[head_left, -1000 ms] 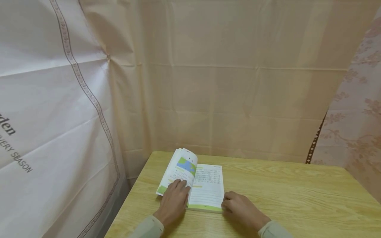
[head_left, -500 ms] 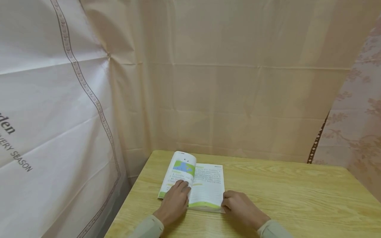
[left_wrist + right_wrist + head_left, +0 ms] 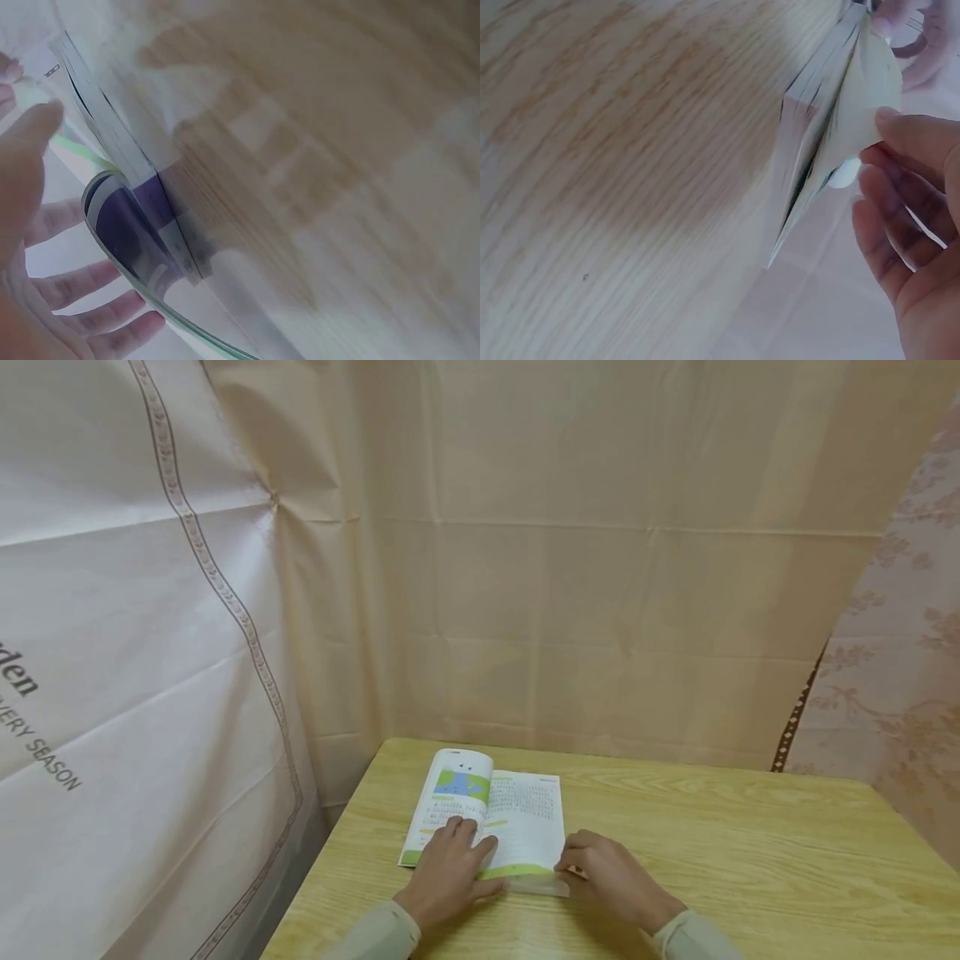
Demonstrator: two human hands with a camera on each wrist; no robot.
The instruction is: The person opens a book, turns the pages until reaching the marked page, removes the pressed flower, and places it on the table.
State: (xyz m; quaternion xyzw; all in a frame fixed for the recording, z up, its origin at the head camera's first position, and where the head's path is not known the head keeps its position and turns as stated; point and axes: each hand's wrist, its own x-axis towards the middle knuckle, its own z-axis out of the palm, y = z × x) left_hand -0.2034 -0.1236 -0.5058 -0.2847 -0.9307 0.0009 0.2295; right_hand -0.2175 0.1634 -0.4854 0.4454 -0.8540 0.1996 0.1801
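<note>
While my right hand [image 3: 611, 872] pinches the lower corner of the right-hand leaf [image 3: 874, 82] between thumb and fingers, my left hand [image 3: 450, 864] rests flattish on the left page [image 3: 435, 818], fingers apart, thumb stuck out past the gutter. Book [image 3: 521, 835] lies face up on the wood-grain table [image 3: 712, 843], near me. Its spine runs roughly twelve to six, top leaning toward one. From my right hand the book sits at ten o'clock; the pinched corner is at its four. What counts next, I judge, is that corner against the spine, which lies off it around nine to ten. Right hand is nearer the corner, left nearer the spine.

Hard to make out: my left hand covers the bottom of the left page and part of the gutter. Print too small to read. Left wrist view is hazy. Can't tell if I've got one leaf or several.
</note>
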